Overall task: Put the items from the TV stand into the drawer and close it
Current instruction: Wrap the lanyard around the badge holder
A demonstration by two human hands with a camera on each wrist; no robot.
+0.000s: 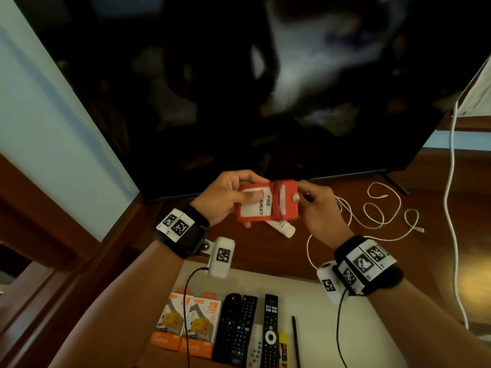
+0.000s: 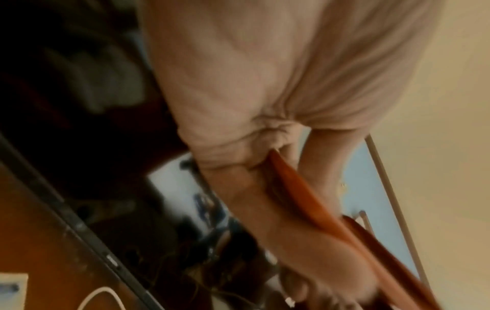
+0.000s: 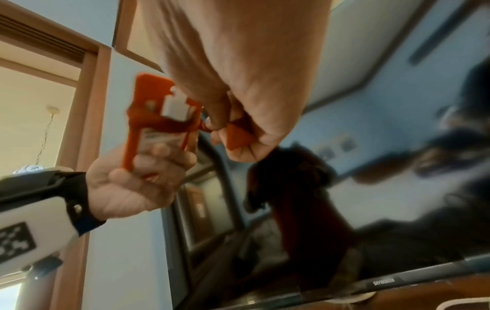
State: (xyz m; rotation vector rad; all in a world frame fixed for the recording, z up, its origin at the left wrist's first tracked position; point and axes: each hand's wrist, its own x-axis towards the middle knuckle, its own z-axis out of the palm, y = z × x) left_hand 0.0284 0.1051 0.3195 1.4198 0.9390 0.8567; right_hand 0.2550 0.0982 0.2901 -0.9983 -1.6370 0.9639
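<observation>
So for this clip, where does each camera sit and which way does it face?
Head: worn high, looking down at the red badge holder, open drawer and TV; both forearms show.
Left wrist: looks along the left hand, blurred, up toward the ceiling.
Right wrist: looks up past the right hand at the left hand.
All three show the red badge holder.

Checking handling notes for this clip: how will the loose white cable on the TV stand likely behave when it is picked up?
Probably floppy: the white cable lies in loose loops on the TV stand, so it should droop and trail. It looks thin, so likely light. One end runs under the right hand, so it may snag.
</observation>
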